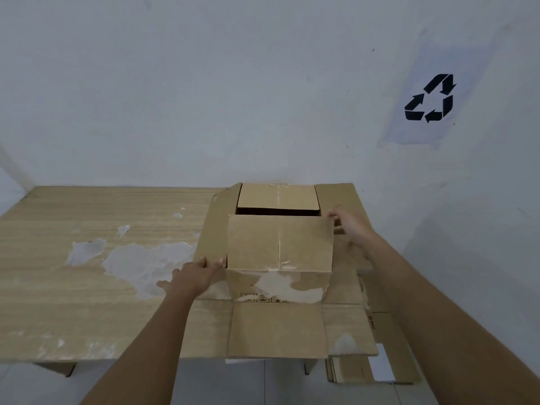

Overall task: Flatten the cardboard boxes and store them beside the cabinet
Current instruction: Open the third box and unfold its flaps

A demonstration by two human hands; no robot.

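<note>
The fingers point(217, 263) of the left hand point(194, 276) are spread wide and laid flat on the left flap point(214, 229) of the box point(279, 283), with the tips touching the left edge of the near top flap point(279, 242); nothing is enclosed by them. Nearest the viewer, a bottom flap point(276, 331) is seen folded out flat across the front edge of the table point(96, 287) and slightly overhanging it. To the right of that, below the table's level, flattened cardboard point(377, 363) is seen on the floor point(248, 384), partly hidden by the right forearm. The box itself is placed upright at the right end of the table, between the two hands, with a torn pale patch on its front face. Its near top flap is folded over the opening and is held at its far right corner by the right hand point(350, 223), whose fingers are narrowed in a pinch on that corner. The right flap point(340, 197) is spread outward behind that hand. Farther back, the far top flap point(277, 195) is folded inward, and a dark gap is left between it and the near one. Peeled pale patches are shown on the table's wood-grain surface. Behind the box, a recycling sign point(429, 99) is fixed on the wall point(204, 83).
</note>
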